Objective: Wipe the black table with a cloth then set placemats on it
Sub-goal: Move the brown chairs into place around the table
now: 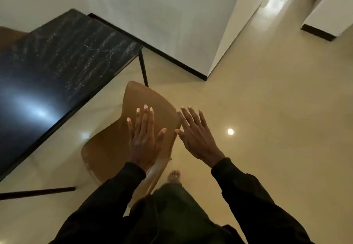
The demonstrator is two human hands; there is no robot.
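Dark sleeves (114, 196) reach forward from the bottom of the view. Both hands are released, fingers straight and spread, grasping nothing. The left hand (144, 138) lies flat over the back of a tan chair (107, 148), though I cannot tell whether it presses the shell or hovers just above it. The right hand (194, 138) hangs just beside the chair's right edge, over the floor. The black desk (57, 62) lies to the left and ahead, well apart from both hands, its top glossy with pale veins and a bright patch of reflected light. It looks like polished stone on a thin dark leg (143, 68): hard, heavy and slick, so a cloth should glide on it and light placemats may slide unless laid flat. Neither cloth nor placemats show anywhere in view, so both likely must be fetched first. The chair stands between the person and the desk's near edge and probably needs shifting aside; it looks light and stiff, best taken by the top of its back. A second brown chair (11, 35) peeks past the desk's far left side. A bare foot (173, 176) stands on the shiny cream floor (267, 129), which may be slippery, and a white wall (152, 14) rises behind the desk.
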